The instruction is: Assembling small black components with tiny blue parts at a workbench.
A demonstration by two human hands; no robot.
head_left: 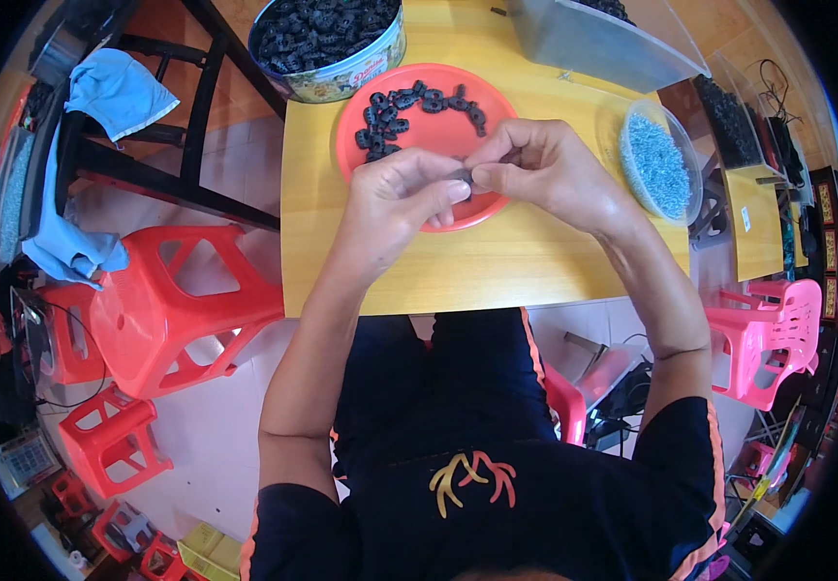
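Over the near edge of a round red plate (492, 92), my two hands meet with fingers pinched. My left hand (395, 194) grips a small black part (461, 176) between thumb and fingers. My right hand (535, 169) is closed in a pinch at the part's right side; what lies between its fingertips is too small to make out. Several ridged black plastic pieces (385, 121) lie along the plate's far and left side, apart from my fingers.
Behind the plate stands a round tin (380, 68) heaped with black pieces. A clear tub (656, 165) of small light-blue pieces sits on the right of the yellow table (341, 261). At the back right is a translucent bin (603, 44). Red stools (143, 300) stand at left.
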